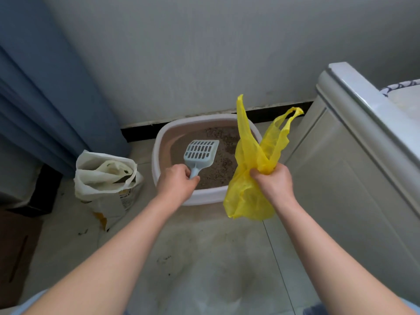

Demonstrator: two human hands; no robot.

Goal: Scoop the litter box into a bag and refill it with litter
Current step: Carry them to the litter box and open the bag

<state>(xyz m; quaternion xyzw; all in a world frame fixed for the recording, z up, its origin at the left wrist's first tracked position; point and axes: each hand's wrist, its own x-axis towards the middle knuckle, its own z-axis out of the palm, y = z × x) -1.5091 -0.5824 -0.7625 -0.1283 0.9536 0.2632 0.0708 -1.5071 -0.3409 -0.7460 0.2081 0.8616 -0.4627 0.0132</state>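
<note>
A pale pink litter box (159, 153) stands on the floor against the wall, holding brown-grey litter (218, 169). My left hand (176, 183) grips the handle of a light blue slotted scoop (201, 152), whose head hovers over the litter. My right hand (273, 180) clutches a thin yellow plastic bag (247, 178) at the box's right edge. The bag's handles stick up and its body hangs down over the box's front right corner. A white litter sack (106, 178) stands open on the floor left of the box.
A blue curtain (45, 98) hangs at the left. A white cabinet (354, 160) stands close on the right of the box. A dark box (43, 189) sits behind the sack. The tiled floor (204, 258) in front has scattered litter grains.
</note>
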